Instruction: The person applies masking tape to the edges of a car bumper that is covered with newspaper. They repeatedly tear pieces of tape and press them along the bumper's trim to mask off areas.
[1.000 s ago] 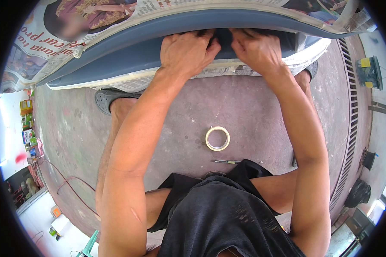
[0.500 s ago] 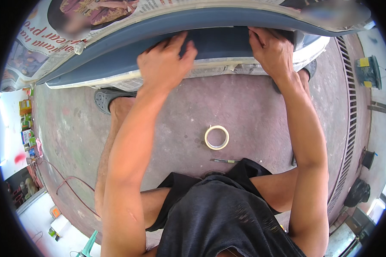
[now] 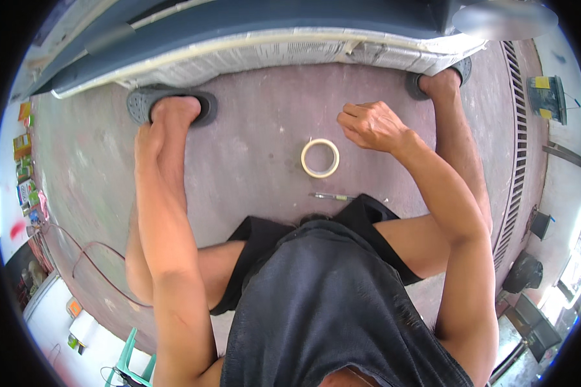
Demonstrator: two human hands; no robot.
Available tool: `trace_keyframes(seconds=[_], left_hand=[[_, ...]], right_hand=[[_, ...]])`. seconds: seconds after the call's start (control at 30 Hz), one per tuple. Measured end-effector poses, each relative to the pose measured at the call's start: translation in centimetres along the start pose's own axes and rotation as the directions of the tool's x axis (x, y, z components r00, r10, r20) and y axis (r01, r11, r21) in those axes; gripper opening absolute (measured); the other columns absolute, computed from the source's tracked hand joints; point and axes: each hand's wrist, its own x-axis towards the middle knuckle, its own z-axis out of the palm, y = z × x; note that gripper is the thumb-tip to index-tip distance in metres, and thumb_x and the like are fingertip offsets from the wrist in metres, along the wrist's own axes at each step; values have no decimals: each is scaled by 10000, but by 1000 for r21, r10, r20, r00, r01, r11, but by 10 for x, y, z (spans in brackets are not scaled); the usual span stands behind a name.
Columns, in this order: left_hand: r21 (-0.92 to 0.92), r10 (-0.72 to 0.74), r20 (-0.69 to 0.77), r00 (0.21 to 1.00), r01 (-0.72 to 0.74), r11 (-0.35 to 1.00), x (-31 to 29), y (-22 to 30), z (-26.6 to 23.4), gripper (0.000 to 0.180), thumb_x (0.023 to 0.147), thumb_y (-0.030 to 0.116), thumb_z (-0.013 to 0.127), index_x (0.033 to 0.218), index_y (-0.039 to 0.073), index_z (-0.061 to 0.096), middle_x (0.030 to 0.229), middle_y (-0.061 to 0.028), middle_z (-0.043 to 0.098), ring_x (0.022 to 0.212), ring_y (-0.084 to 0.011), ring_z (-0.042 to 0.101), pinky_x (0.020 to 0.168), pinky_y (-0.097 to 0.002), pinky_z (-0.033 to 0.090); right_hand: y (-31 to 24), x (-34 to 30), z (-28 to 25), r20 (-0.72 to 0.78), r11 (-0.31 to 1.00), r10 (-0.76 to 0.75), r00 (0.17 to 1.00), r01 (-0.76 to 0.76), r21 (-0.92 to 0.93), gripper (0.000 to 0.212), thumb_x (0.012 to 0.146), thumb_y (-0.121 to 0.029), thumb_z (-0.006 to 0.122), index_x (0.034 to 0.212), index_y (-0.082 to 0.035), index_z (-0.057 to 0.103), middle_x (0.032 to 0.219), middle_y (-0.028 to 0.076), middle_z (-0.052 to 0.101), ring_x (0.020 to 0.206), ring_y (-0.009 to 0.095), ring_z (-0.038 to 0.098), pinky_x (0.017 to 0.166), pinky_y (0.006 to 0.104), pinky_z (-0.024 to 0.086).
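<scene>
My right hand (image 3: 371, 126) hovers over the floor with its fingers curled closed; whatever may be inside is hidden. Just left of it lies a roll of cream masking tape (image 3: 320, 174), flat on the concrete. Closer to my body is a thin utility knife (image 3: 332, 196). My left hand (image 3: 148, 143) is down beside my left shin, near the ankle, its fingers mostly out of sight. Beyond both hands stretches a dark blue panel (image 3: 239, 26), its lower edge masked with newspaper (image 3: 265, 53) and tape. Neither hand touches the panel.
My feet in grey clogs (image 3: 142, 106) stand wide apart below the panel. A slotted floor drain (image 3: 518, 142) runs along the right, with a dark bucket (image 3: 547, 100) past it. At left are a reddish hose (image 3: 87, 245) and cans (image 3: 23, 147) along the wall.
Both hands have come off the panel toward me. The left went down to my shin; the right closed above the floor. My view shifted, so the panel sits higher in it.
</scene>
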Motion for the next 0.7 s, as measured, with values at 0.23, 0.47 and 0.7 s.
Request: trace_keyframes(seconds=[0.23,0.47,0.7], left_hand=[[13,45,154,987,-47,999,-69,48,-27,800,941,529,686,1431,-93,571,1483,-309,569,1431,-399,529,1174,-440,422],[-16,104,187,977,-103,995,-58,34,-34,999,912,614,698,1487,-170,471,1546,-344,495,1475,-411,484,1201,-441,408],[36,112,147,983,-119,992,-41,24,-19,1023,880,654,696,1511,-119,472,1497,-332,552,1433,-432,524,1191,-479,415]], right_hand=[[-103,-38,59,711,986,2,703,-120,116,297,973,-317,690,1162,-86,682,1094,108,732,993,329,743,853,460,604],[-116,-56,88,635,989,44,771,-124,83,301,962,-231,651,1220,-77,646,1073,130,742,984,336,754,816,460,606],[-110,-54,78,673,992,-6,739,-79,96,350,967,-278,675,1260,-88,669,1131,120,747,1040,329,752,822,456,610]])
